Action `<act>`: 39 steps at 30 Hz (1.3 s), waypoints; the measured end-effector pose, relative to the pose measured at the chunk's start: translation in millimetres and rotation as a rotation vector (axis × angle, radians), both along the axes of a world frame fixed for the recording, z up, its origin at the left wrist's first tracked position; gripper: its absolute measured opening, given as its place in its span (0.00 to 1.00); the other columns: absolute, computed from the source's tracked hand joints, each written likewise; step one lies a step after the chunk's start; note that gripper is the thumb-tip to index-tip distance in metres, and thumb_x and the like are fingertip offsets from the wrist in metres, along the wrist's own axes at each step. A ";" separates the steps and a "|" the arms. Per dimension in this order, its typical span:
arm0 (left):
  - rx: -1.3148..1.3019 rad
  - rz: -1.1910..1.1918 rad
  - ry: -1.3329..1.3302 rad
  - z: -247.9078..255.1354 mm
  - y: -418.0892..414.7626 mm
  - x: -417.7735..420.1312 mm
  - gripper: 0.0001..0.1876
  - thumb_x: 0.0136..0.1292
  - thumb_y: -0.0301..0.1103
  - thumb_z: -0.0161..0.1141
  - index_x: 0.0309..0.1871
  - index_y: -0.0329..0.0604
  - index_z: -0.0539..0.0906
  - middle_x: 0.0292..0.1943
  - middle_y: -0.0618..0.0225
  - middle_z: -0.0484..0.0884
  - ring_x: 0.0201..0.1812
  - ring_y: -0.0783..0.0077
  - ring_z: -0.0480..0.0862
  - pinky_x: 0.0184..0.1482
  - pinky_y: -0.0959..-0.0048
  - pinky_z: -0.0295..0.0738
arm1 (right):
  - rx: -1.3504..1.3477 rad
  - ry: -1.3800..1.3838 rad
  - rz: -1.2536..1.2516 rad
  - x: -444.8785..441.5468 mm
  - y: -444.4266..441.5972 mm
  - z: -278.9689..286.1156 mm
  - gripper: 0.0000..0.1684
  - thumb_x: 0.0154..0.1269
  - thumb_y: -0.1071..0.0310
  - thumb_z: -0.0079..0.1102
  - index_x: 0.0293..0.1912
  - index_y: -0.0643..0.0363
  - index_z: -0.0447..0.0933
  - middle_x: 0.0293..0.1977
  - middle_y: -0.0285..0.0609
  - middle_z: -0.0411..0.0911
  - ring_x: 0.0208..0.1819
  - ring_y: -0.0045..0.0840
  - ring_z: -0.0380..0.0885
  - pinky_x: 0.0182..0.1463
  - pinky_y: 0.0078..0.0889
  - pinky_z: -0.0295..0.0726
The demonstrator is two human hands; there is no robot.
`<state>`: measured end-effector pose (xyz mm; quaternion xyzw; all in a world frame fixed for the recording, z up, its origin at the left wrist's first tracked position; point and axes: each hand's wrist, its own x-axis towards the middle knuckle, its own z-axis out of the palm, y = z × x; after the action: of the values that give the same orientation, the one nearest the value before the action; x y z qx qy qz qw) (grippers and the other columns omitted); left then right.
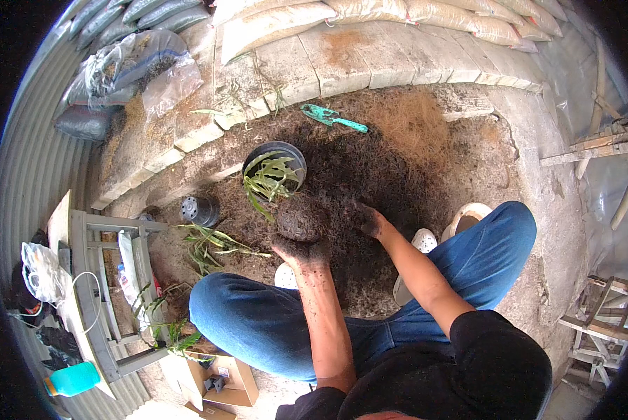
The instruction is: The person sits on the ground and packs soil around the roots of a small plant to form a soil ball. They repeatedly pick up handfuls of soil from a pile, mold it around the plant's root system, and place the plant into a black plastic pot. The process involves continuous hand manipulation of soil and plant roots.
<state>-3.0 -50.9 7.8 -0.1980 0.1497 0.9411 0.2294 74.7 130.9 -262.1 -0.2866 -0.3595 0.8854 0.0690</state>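
Note:
My left hand (301, 249), dark with soil, cups a round root ball (302, 218) from below. Leafy green stems (269, 176) extend from beside the root ball over a black plastic pot (302, 157); where they join is unclear. My right hand (370, 220), also soiled, is at the heap of dark potting soil (345, 168), apart from the root ball. Its fingers are partly hidden against the soil, so whether it holds any cannot be told. A turquoise hand trowel (335, 117) lies at the heap's far edge.
A small black pot (199, 211) lies on its side near cut leafy stems (214, 242). Brown fibre (416, 126) is spread beyond the soil. Concrete blocks (288, 65) and filled sacks (277, 29) line the far side. A cardboard box (240, 380) and grey metal frame (83, 236) stand left.

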 end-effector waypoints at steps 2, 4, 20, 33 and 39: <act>-0.038 -0.026 -0.015 4.0 -1.2 1.4 0.26 0.59 0.52 0.48 0.57 0.47 0.74 0.52 0.60 0.78 0.52 0.54 0.78 0.53 0.49 0.74 | 0.125 0.166 0.138 1.5 -2.0 6.9 0.22 0.67 0.55 0.57 0.49 0.66 0.78 0.44 0.41 0.81 0.45 0.29 0.79 0.51 0.35 0.76; -0.014 -0.025 -0.023 0.6 -2.5 0.7 0.26 0.59 0.52 0.47 0.57 0.47 0.74 0.52 0.60 0.78 0.52 0.54 0.78 0.54 0.49 0.74 | 0.101 0.112 0.133 3.0 -3.2 7.5 0.20 0.67 0.58 0.57 0.48 0.65 0.79 0.44 0.41 0.81 0.45 0.28 0.79 0.52 0.34 0.76; 0.057 0.016 0.043 6.4 -10.7 3.0 0.22 0.62 0.43 0.45 0.55 0.42 0.75 0.48 0.59 0.80 0.49 0.56 0.80 0.51 0.52 0.78 | 0.080 0.051 0.162 -5.6 -17.9 60.3 0.22 0.66 0.61 0.58 0.57 0.58 0.74 0.53 0.36 0.78 0.51 0.25 0.77 0.55 0.30 0.75; 0.066 -0.074 0.042 -2.6 1.6 -0.7 0.24 0.60 0.48 0.44 0.54 0.44 0.75 0.48 0.58 0.79 0.48 0.52 0.80 0.50 0.47 0.76 | 0.065 -0.298 0.216 -52.0 36.6 83.6 0.22 0.63 0.55 0.62 0.46 0.65 0.78 0.38 0.41 0.82 0.39 0.31 0.81 0.47 0.35 0.80; 0.179 -0.172 0.069 -20.1 10.6 -0.2 0.25 0.63 0.47 0.44 0.59 0.45 0.74 0.55 0.57 0.77 0.55 0.53 0.76 0.56 0.47 0.72 | 0.752 -0.444 0.418 -48.3 105.4 143.0 0.29 0.59 0.48 0.66 0.49 0.62 0.77 0.45 0.42 0.79 0.46 0.25 0.77 0.49 0.35 0.75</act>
<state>-3.2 -40.3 -12.3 -0.1304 0.0893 0.9339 0.3208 26.4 236.3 -119.1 -0.3455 -0.7105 0.6063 -0.0902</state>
